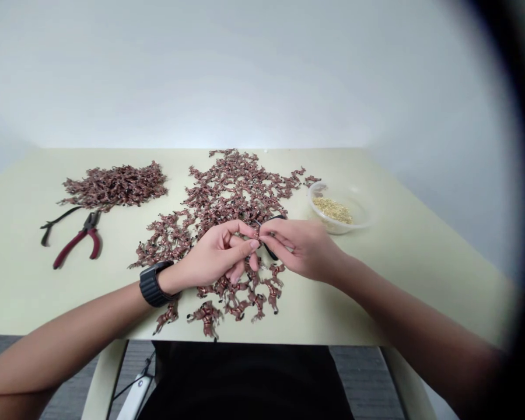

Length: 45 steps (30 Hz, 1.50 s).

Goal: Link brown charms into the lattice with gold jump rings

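My left hand (227,248) is closed in a pinch, thumb against fingertips, on what looks like a small brown animal figure (257,234), mostly hidden. My right hand (304,248) meets it there, its thumb and finger pressed together at the figure. A black tool (270,252) with a thin metal tip shows around the right fingers; its kind is hard to make out. Beneath both hands spreads a wide scatter of brown animal figures (231,195), horse-like with dark ends. Several loose figures (205,318) lie nearest the table's front edge.
A denser heap of brown figures (118,185) lies at the back left. In front of it are red-handled pliers (81,239) and a black-handled tool (59,221). At right, a clear plastic bowl (363,219) holds small gold pieces (332,210). The pale table (341,312) meets a wall behind.
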Motion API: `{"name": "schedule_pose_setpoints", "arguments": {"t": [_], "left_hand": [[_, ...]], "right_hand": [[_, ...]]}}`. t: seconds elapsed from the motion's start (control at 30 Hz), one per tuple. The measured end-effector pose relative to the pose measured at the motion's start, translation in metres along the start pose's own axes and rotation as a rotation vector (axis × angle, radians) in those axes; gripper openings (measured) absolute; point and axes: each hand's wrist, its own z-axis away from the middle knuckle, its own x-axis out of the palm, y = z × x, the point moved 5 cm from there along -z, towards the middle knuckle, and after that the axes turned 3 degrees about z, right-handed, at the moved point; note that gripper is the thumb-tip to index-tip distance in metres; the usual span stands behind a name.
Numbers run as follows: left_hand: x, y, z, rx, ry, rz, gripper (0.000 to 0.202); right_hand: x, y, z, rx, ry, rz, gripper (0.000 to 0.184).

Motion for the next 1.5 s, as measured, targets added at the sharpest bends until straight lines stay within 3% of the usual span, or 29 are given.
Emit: {"name": "schedule_pose_setpoints", "arguments": {"t": [0.1, 0.23, 0.33, 0.47, 0.6, 0.73, 0.8, 0.87, 0.93, 1.03, 1.13, 1.2, 1.27, 1.37, 1.5], "left_hand": [[0.0, 0.0, 0.0, 0.055, 0.049, -0.045, 0.024], [-0.002, -0.003, 0.001, 0.139, 0.136, -0.155, 0.024], [-0.004, -0.007, 0.001, 0.158, 0.188, -0.224, 0.025], [-0.005, -0.007, 0.001, 0.148, 0.177, -0.199, 0.024], [-0.005, -0.006, 0.002, 0.122, 0.127, -0.12, 0.024], [-0.004, -0.006, 0.002, 0.122, 0.1, -0.083, 0.025], [-0.004, -0.006, 0.002, 0.135, 0.11, -0.112, 0.025], [-0.004, -0.005, 0.003, 0.16, 0.132, -0.189, 0.026], [-0.005, -0.004, 0.005, 0.188, 0.172, -0.305, 0.025], [-0.006, 0.0, 0.009, 0.218, 0.238, -0.484, 0.024], [-0.006, 0.003, 0.011, 0.248, 0.239, -0.556, 0.024], [-0.006, 0.002, 0.01, 0.24, 0.202, -0.473, 0.026], [-0.006, 0.0, 0.007, 0.202, 0.163, -0.323, 0.026], [-0.006, -0.002, 0.004, 0.145, 0.125, -0.144, 0.025], [-0.004, -0.003, 0.002, 0.125, 0.111, -0.052, 0.024]], "right_hand": [[0.005, 0.003, 0.001, 0.229, 0.034, -0.123, 0.008], [0.026, 0.013, 0.007, 0.672, -0.038, -0.633, 0.023], [0.035, 0.015, 0.01, 0.806, -0.12, -0.899, 0.03], [0.025, 0.018, 0.008, 0.691, -0.082, -0.669, 0.028], [0.013, 0.016, 0.004, 0.453, 0.027, -0.331, 0.015], [0.01, 0.008, 0.001, 0.136, 0.021, -0.096, 0.012], [0.011, 0.004, 0.002, 0.088, 0.024, -0.063, 0.011], [0.012, 0.007, 0.003, 0.207, 0.055, -0.145, 0.01], [0.016, 0.012, 0.005, 0.424, 0.049, -0.354, 0.015], [0.028, 0.016, 0.009, 0.676, -0.076, -0.709, 0.027], [0.032, 0.018, 0.01, 0.756, -0.145, -0.88, 0.033], [0.031, 0.019, 0.01, 0.731, -0.134, -0.841, 0.032], [0.027, 0.021, 0.008, 0.636, -0.074, -0.672, 0.026], [0.015, 0.017, 0.004, 0.369, 0.059, -0.332, 0.014], [0.011, 0.004, 0.003, -0.016, 0.077, -0.019, 0.012]]}}
